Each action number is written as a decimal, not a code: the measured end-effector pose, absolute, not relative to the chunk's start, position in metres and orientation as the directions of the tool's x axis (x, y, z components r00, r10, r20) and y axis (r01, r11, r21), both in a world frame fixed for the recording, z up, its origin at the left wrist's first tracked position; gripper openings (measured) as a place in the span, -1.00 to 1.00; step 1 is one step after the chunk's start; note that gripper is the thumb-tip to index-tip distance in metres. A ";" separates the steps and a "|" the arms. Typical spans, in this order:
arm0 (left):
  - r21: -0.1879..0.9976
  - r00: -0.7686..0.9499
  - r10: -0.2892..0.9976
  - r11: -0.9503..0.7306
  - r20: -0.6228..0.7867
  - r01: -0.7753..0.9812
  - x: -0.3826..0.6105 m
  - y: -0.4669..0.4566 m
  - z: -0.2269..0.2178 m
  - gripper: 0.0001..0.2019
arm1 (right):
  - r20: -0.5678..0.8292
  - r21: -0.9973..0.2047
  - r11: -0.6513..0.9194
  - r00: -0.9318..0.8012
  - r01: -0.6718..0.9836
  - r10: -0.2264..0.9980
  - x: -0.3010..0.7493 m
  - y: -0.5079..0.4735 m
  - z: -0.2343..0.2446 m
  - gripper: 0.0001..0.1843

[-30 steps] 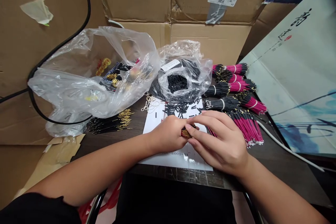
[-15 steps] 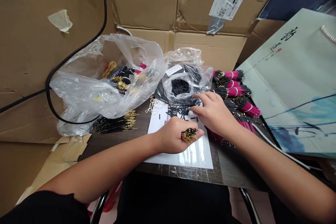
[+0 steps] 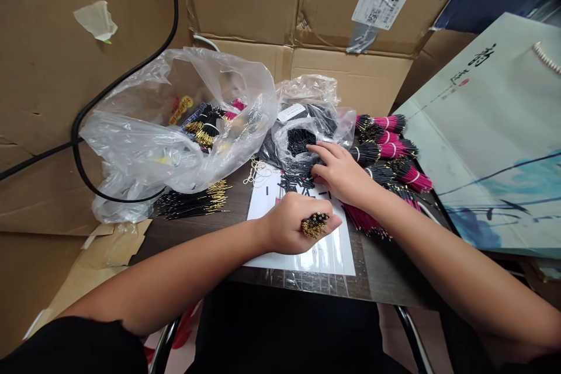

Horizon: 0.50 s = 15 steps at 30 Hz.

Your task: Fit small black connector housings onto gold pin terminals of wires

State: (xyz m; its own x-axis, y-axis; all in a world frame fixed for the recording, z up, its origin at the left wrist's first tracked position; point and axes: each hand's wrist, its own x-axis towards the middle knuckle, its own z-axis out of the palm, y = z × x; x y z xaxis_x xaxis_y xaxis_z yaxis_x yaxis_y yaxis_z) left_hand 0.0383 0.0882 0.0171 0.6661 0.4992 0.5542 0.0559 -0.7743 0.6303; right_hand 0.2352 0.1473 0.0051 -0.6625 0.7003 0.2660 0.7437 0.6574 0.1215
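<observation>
My left hand [image 3: 294, 223] is closed round a bundle of black wires [image 3: 315, 225], whose gold metal ends face me above a white sheet [image 3: 344, 248]. My right hand [image 3: 344, 174] reaches to the near rim of an opened plastic bag [image 3: 284, 143] filled with small black tubes [image 3: 300, 141]. Its fingers are apart, and I see nothing held in them. More loose black tubes [image 3: 294, 182] lie scattered on the sheet, just left of my right hand. The left hand's fingertips are partly hidden behind the bundle.
A large clear plastic bag [image 3: 135, 134] holds banded wire bundles at left; loose gold-tipped wires [image 3: 193, 201] lie before it. White rubber bands [image 3: 258, 172] sit centrally. Pink-and-black wire bundles [image 3: 392, 149] are stacked right, beside a pale paper bag [image 3: 491, 128]. Cardboard [image 3: 245, 0] walls the back.
My right hand has moved away from me and slightly left, from the scattered tubes to the bag's opening. The left hand keeps hold of the wire bundle, nearly still.
</observation>
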 end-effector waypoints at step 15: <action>0.600 0.608 0.557 -0.784 0.565 0.160 0.038 0.088 0.016 -0.71 | 0.392 0.052 0.658 -0.622 0.751 0.678 0.234 0.111 0.026 -0.85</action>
State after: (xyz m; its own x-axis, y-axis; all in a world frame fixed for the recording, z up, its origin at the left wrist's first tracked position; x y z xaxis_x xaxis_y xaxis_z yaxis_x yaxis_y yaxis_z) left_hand 0.0384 0.0876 0.0159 0.6081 0.5572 0.5655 0.1599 -0.7837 0.6002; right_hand 0.2344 0.1109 0.0257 -0.6216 0.6781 0.3922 0.7511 0.6581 0.0524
